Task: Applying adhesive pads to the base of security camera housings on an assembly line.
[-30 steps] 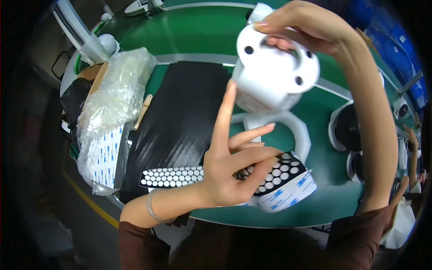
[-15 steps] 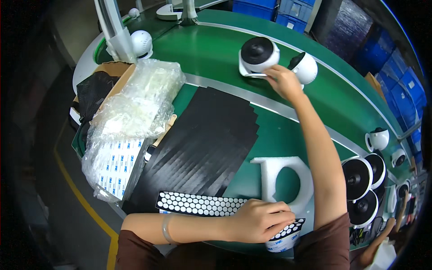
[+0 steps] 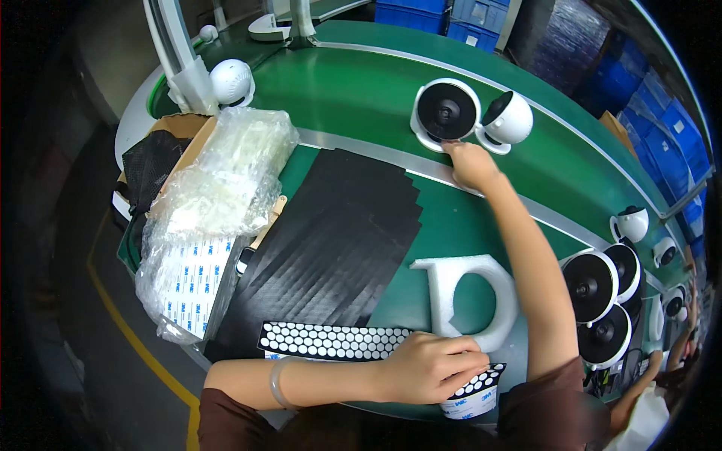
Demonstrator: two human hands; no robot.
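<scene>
Right hand (image 3: 473,165) stretched far forward; left hand (image 3: 436,368) low and close to the body.
The right fingertips meet the base of a black-faced white device (image 3: 447,110) standing on the green surface (image 3: 323,86); whether they grip it cannot be told. The left fingers, curled together, pinch a white-dotted black strip (image 3: 335,342) near its right end.

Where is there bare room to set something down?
The widest bare patch is the green belt between the white ball and the black-faced device at the right hand. A smaller one lies between the black sheets, the metal rail and the foam piece. Crowded: left, by the wrapped pack; right, by the clustered round devices.
</scene>
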